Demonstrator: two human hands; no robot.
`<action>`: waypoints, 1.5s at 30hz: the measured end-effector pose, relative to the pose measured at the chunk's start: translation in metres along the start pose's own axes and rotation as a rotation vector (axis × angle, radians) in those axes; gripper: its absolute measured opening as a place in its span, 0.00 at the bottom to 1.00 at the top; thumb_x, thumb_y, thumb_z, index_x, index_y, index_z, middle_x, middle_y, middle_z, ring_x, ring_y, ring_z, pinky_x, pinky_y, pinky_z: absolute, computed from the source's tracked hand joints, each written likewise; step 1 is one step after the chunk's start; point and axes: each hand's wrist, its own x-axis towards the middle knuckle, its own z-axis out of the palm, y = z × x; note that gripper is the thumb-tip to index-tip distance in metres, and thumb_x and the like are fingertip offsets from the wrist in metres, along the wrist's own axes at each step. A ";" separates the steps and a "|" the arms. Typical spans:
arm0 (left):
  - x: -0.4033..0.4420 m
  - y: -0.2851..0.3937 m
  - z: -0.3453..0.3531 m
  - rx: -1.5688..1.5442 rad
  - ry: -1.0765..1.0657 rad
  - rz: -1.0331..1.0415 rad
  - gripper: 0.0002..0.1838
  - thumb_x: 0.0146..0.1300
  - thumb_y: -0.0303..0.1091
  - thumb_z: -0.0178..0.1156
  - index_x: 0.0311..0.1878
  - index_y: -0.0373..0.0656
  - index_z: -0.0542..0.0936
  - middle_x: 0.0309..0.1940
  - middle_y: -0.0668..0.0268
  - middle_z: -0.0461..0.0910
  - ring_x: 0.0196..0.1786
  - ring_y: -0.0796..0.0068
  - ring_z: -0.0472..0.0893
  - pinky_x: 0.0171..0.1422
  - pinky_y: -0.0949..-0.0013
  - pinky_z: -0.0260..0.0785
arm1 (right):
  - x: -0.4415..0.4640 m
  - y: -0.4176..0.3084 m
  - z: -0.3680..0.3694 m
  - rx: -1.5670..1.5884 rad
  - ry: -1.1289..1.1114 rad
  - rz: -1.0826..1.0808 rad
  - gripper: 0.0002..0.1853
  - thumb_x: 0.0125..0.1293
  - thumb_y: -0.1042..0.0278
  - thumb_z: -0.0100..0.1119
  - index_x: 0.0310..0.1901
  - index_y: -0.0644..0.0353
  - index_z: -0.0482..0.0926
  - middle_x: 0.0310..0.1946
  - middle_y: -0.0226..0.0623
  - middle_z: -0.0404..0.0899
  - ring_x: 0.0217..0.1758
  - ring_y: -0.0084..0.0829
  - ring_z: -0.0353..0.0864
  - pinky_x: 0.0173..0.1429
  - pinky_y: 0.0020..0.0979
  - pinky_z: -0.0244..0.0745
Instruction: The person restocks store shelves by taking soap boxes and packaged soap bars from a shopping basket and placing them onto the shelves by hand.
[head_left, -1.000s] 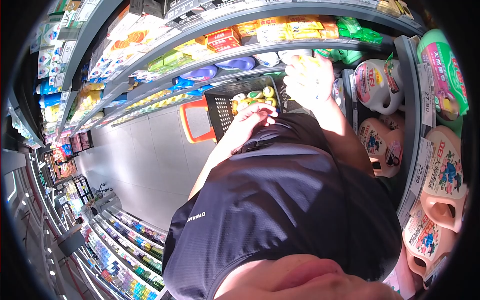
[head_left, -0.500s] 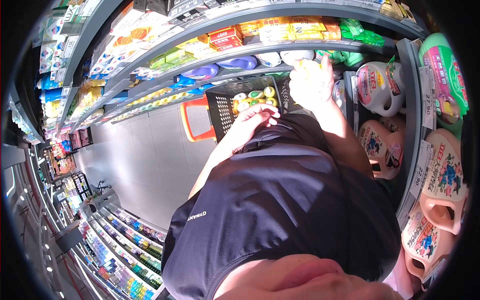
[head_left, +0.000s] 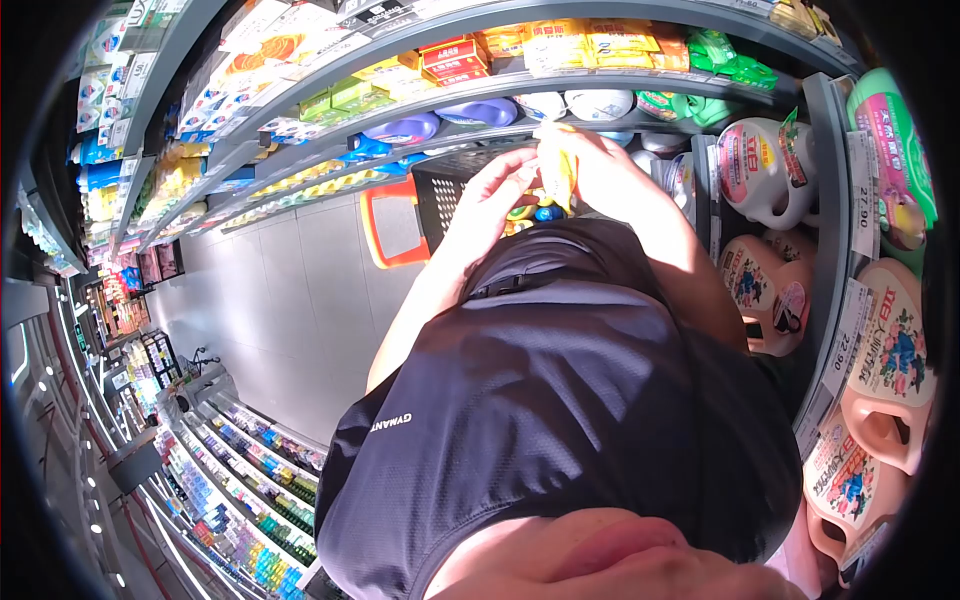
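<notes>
Beside the lower edge of the shelf (head_left: pixel 600 80) sits the black basket (head_left: pixel 437 200), partly hidden by both hands. Above its right edge, the right hand (head_left: pixel 603 172) is clamped on the yellow-and-white pack (head_left: pixel 563 175), whose long axis points toward the shelf. The left hand (head_left: pixel 497 190) lies just left of it; whether it grips too, I cannot tell.

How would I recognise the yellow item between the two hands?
Find the black basket with an orange handle. Over it in the picture, the right hand grips a yellow-and-white item beside the left hand. Unlike the yellow things in the basket, it is held.
</notes>
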 end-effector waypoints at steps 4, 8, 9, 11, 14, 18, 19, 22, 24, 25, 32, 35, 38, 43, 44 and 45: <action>0.001 -0.005 0.001 -0.092 0.008 -0.014 0.21 0.74 0.39 0.57 0.64 0.38 0.74 0.52 0.65 0.81 0.53 0.77 0.80 0.59 0.68 0.74 | 0.004 0.015 -0.006 -0.146 -0.108 -0.176 0.16 0.67 0.74 0.52 0.55 0.66 0.77 0.45 0.34 0.80 0.48 0.24 0.78 0.52 0.27 0.75; 0.001 -0.006 -0.007 -0.203 0.008 -0.068 0.18 0.74 0.36 0.57 0.62 0.38 0.75 0.51 0.65 0.81 0.52 0.77 0.81 0.59 0.68 0.75 | 0.004 0.011 -0.008 -0.065 -0.133 -0.135 0.17 0.66 0.75 0.54 0.56 0.67 0.77 0.47 0.35 0.81 0.50 0.25 0.78 0.56 0.28 0.74; 0.001 -0.007 -0.010 -0.217 0.010 -0.082 0.18 0.74 0.35 0.57 0.62 0.38 0.75 0.51 0.65 0.81 0.52 0.77 0.81 0.59 0.68 0.75 | 0.003 0.009 -0.006 -0.098 -0.124 -0.148 0.17 0.67 0.74 0.55 0.57 0.67 0.77 0.48 0.35 0.81 0.50 0.25 0.78 0.56 0.29 0.74; 0.001 -0.004 -0.008 -0.279 -0.006 -0.041 0.17 0.73 0.34 0.57 0.61 0.38 0.75 0.51 0.65 0.81 0.51 0.77 0.81 0.58 0.69 0.75 | 0.002 0.005 -0.002 -0.164 -0.106 -0.173 0.18 0.67 0.72 0.56 0.57 0.67 0.77 0.48 0.35 0.81 0.51 0.25 0.79 0.57 0.29 0.74; 0.001 -0.005 -0.013 -0.304 -0.014 -0.015 0.17 0.73 0.32 0.58 0.60 0.37 0.75 0.51 0.64 0.81 0.52 0.77 0.81 0.58 0.69 0.74 | 0.002 0.003 0.003 -0.192 -0.074 -0.189 0.18 0.68 0.70 0.57 0.57 0.66 0.77 0.48 0.34 0.81 0.50 0.24 0.78 0.57 0.28 0.74; 0.001 -0.010 -0.019 -0.330 -0.011 0.054 0.16 0.71 0.30 0.59 0.60 0.37 0.75 0.51 0.64 0.81 0.53 0.76 0.80 0.59 0.69 0.73 | 0.004 0.004 -0.004 -0.111 -0.016 -0.089 0.17 0.70 0.70 0.56 0.57 0.66 0.77 0.48 0.36 0.81 0.50 0.24 0.79 0.56 0.27 0.75; 0.000 -0.009 -0.019 -0.356 -0.009 0.064 0.16 0.71 0.30 0.59 0.60 0.37 0.75 0.51 0.64 0.81 0.53 0.76 0.80 0.59 0.69 0.73 | 0.005 0.003 -0.008 -0.085 0.020 -0.068 0.16 0.70 0.70 0.55 0.57 0.66 0.77 0.49 0.37 0.81 0.50 0.25 0.79 0.55 0.27 0.76; -0.003 -0.006 -0.022 -0.412 -0.007 0.090 0.14 0.71 0.30 0.59 0.57 0.38 0.76 0.50 0.64 0.80 0.53 0.75 0.79 0.59 0.68 0.71 | 0.003 0.002 -0.020 0.008 0.023 -0.047 0.15 0.71 0.72 0.53 0.57 0.66 0.77 0.48 0.38 0.81 0.48 0.27 0.80 0.54 0.28 0.77; -0.003 -0.007 -0.025 -0.420 -0.016 0.106 0.10 0.72 0.31 0.57 0.54 0.41 0.77 0.50 0.65 0.80 0.53 0.74 0.79 0.61 0.66 0.70 | 0.002 0.000 -0.025 0.051 0.002 -0.051 0.16 0.70 0.73 0.52 0.57 0.67 0.76 0.47 0.38 0.80 0.46 0.28 0.81 0.53 0.28 0.77; -0.003 -0.007 -0.025 -0.421 -0.004 0.108 0.10 0.72 0.31 0.57 0.53 0.41 0.77 0.50 0.65 0.80 0.53 0.74 0.79 0.60 0.66 0.70 | 0.001 -0.001 -0.027 0.044 -0.002 -0.062 0.16 0.70 0.74 0.52 0.57 0.67 0.76 0.47 0.38 0.80 0.46 0.27 0.81 0.53 0.28 0.77; -0.001 -0.009 -0.030 -0.433 -0.041 0.190 0.08 0.69 0.30 0.60 0.49 0.42 0.78 0.47 0.66 0.80 0.50 0.75 0.79 0.59 0.67 0.70 | 0.001 0.000 -0.026 0.036 -0.021 -0.073 0.14 0.70 0.74 0.51 0.54 0.67 0.76 0.45 0.37 0.80 0.44 0.26 0.81 0.51 0.27 0.77; -0.002 -0.008 -0.029 -0.409 -0.053 0.210 0.08 0.68 0.29 0.61 0.48 0.42 0.78 0.46 0.66 0.80 0.50 0.76 0.79 0.59 0.67 0.70 | -0.001 -0.001 -0.020 -0.041 -0.026 -0.077 0.11 0.70 0.74 0.53 0.51 0.66 0.77 0.43 0.35 0.80 0.43 0.24 0.80 0.50 0.26 0.76; 0.001 -0.013 -0.032 -0.413 -0.035 0.217 0.09 0.67 0.27 0.62 0.49 0.41 0.78 0.45 0.66 0.82 0.48 0.75 0.81 0.56 0.70 0.72 | -0.001 -0.004 -0.012 -0.196 -0.079 -0.041 0.09 0.68 0.75 0.57 0.48 0.64 0.78 0.39 0.31 0.80 0.40 0.22 0.79 0.48 0.25 0.76; 0.003 -0.012 -0.026 -0.345 0.072 0.114 0.12 0.68 0.28 0.62 0.54 0.39 0.78 0.46 0.66 0.83 0.48 0.76 0.81 0.56 0.70 0.73 | -0.004 0.002 0.012 -0.213 -0.128 -0.023 0.13 0.65 0.71 0.66 0.49 0.62 0.78 0.39 0.30 0.81 0.38 0.17 0.78 0.43 0.22 0.75; 0.005 -0.016 -0.026 -0.324 0.090 0.107 0.14 0.69 0.28 0.61 0.56 0.38 0.78 0.47 0.66 0.83 0.49 0.76 0.81 0.56 0.70 0.73 | -0.004 0.002 0.017 -0.204 -0.110 -0.020 0.14 0.65 0.71 0.66 0.51 0.62 0.78 0.39 0.29 0.81 0.38 0.17 0.78 0.43 0.22 0.75; 0.006 -0.015 -0.024 -0.302 0.109 0.102 0.16 0.69 0.29 0.61 0.58 0.38 0.77 0.47 0.66 0.83 0.49 0.77 0.81 0.57 0.70 0.73 | -0.004 0.003 0.021 -0.195 -0.094 -0.017 0.15 0.66 0.70 0.66 0.52 0.62 0.77 0.39 0.29 0.81 0.38 0.17 0.78 0.43 0.22 0.75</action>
